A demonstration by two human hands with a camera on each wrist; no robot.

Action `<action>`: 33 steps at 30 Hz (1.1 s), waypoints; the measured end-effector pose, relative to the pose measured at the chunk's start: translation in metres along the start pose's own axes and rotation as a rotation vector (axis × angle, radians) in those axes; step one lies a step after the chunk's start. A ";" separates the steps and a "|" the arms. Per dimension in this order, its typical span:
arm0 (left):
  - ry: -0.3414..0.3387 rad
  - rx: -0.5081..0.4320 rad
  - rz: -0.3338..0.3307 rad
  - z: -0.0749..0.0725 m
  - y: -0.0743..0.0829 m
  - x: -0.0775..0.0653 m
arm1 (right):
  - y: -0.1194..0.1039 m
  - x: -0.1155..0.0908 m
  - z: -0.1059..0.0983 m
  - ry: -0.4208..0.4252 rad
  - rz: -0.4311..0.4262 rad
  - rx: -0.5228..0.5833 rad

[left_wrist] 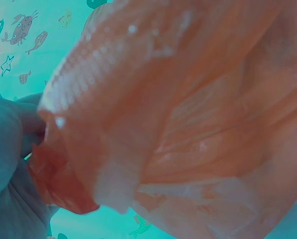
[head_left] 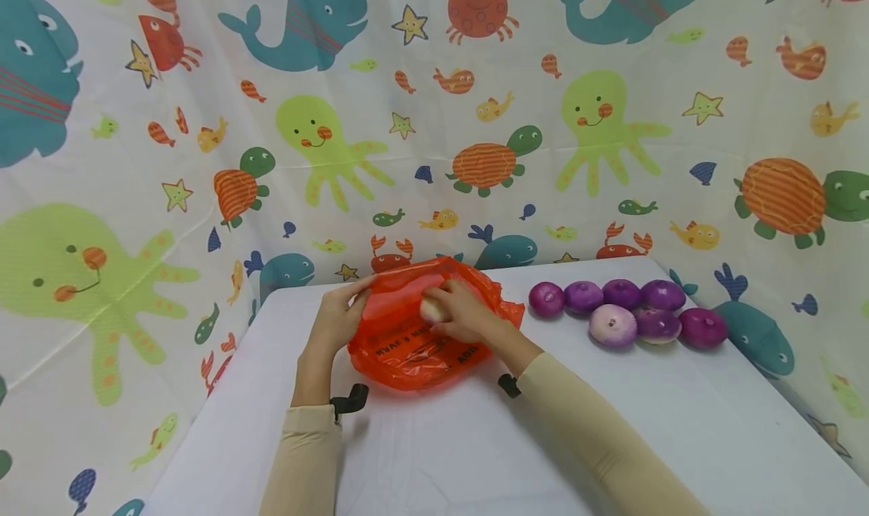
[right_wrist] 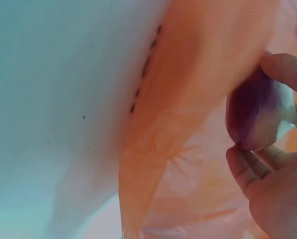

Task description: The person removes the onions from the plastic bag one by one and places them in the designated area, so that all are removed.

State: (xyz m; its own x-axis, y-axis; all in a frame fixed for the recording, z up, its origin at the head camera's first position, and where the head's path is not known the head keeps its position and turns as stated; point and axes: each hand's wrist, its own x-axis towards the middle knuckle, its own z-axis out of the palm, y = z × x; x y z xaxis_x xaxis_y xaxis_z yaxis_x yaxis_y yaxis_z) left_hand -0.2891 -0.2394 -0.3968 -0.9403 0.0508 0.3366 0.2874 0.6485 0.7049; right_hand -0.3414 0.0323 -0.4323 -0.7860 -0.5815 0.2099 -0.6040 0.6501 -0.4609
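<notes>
An orange-red plastic bag (head_left: 400,350) with dark print lies on the table, its mouth held up on the left side. My left hand (head_left: 339,316) pinches the rim of that bag between thumb and fingers; in the left wrist view, crumpled plastic (left_wrist: 64,181) sits against the fingers. Over the bag's mouth, my right hand (head_left: 465,312) grips a purple-and-white turnip (right_wrist: 255,112), thumb on one side and fingertips on the other. Only the turnip's pale part (head_left: 431,310) shows from the head. Bag plastic partly covers its edge in the right wrist view.
Several purple turnips (head_left: 621,293) stand in two rows on the right of the white table (head_left: 434,456), one of them mostly pale (head_left: 613,326). Behind the table hangs a curtain (head_left: 434,161) printed with sea animals.
</notes>
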 end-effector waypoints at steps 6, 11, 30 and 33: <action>-0.006 0.011 0.001 -0.001 -0.001 0.000 | -0.005 -0.022 -0.010 0.060 -0.030 -0.024; -0.005 0.019 0.012 -0.001 0.001 -0.001 | -0.009 -0.038 -0.019 0.111 -0.071 -0.016; -0.004 0.018 0.005 0.000 0.000 0.000 | -0.009 -0.072 -0.058 0.263 -0.108 -0.040; -0.002 0.013 0.000 0.001 0.000 0.000 | -0.005 -0.074 -0.063 0.280 -0.102 -0.025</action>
State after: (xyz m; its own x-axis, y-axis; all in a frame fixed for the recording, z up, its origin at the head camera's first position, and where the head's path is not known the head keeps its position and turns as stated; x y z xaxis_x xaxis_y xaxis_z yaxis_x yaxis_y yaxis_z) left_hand -0.2891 -0.2388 -0.3973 -0.9407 0.0525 0.3353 0.2850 0.6586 0.6965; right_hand -0.2885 0.1025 -0.3909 -0.7250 -0.4888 0.4852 -0.6818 0.6096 -0.4045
